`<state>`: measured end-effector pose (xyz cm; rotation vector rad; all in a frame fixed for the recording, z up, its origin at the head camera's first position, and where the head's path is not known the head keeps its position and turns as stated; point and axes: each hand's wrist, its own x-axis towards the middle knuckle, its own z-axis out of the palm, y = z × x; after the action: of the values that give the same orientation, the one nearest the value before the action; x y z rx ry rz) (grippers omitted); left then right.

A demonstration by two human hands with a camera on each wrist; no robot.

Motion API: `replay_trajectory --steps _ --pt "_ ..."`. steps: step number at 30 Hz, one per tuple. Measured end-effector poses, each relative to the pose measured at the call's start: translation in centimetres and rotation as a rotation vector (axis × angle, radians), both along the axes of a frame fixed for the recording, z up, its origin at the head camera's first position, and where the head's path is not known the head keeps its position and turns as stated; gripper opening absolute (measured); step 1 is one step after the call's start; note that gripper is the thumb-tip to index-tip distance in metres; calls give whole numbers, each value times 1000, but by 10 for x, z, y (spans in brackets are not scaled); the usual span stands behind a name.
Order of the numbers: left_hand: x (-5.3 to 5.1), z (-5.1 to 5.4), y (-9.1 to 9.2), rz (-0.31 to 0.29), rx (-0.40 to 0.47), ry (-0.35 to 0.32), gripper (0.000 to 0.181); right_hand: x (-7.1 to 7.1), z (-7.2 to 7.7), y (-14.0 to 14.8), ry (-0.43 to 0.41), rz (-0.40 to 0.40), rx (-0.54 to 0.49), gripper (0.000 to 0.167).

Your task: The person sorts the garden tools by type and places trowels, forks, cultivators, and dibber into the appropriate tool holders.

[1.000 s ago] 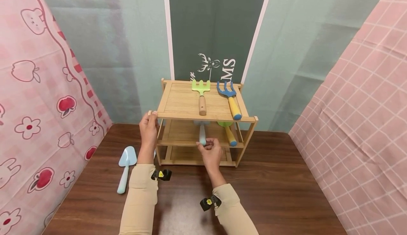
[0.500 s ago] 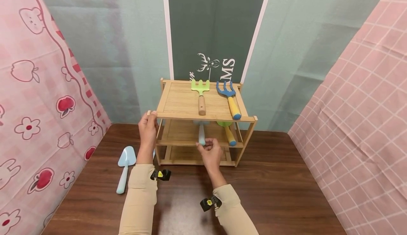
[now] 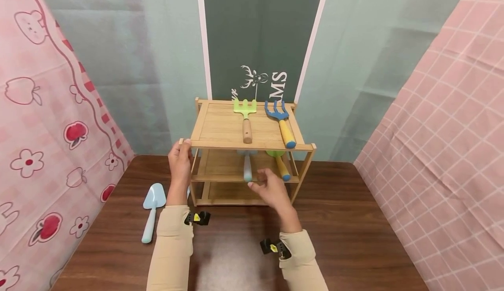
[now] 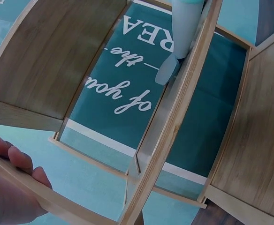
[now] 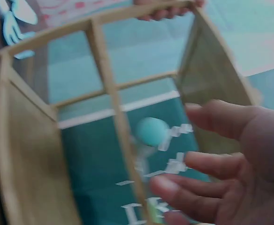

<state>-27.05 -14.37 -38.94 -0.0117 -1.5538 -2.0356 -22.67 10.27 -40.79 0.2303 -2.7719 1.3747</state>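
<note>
My left hand [image 3: 180, 162] grips the front left corner of a three-tier wooden shelf rack [image 3: 252, 145]; in the left wrist view its fingers [image 4: 20, 158] curl over a wooden bar. On the middle tier lies a small tool with a pale blue handle [image 3: 247, 168], its end at the front edge and its head mostly hidden under the top board. Just right of that handle, my right hand [image 3: 273, 191] is held with fingers spread and nothing between them. In the right wrist view a gap separates its fingers from the handle's round end [image 5: 153, 131].
The top tier bears a green hand rake [image 3: 246, 129] and a blue hand rake with yellow handle [image 3: 286, 131]. A green-headed tool with yellow handle [image 3: 282, 167] lies on the middle tier. A light blue trowel [image 3: 149, 219] and a blue fork [image 5: 14, 35] lie on the table left.
My right hand has let go of the pale blue handle and moved right, its fingers opening. The left hand keeps its hold on the rack. The head view has shifted slightly.
</note>
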Motion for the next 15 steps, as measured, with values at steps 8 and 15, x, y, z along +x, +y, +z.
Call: replay_trajectory --steps 8,15 --pt "-1 0 -3 -10 17 -21 28 13 30 22 -19 167 265 53" --pt "-1 0 -3 -11 21 -14 30 19 48 41 -12 209 342 47"
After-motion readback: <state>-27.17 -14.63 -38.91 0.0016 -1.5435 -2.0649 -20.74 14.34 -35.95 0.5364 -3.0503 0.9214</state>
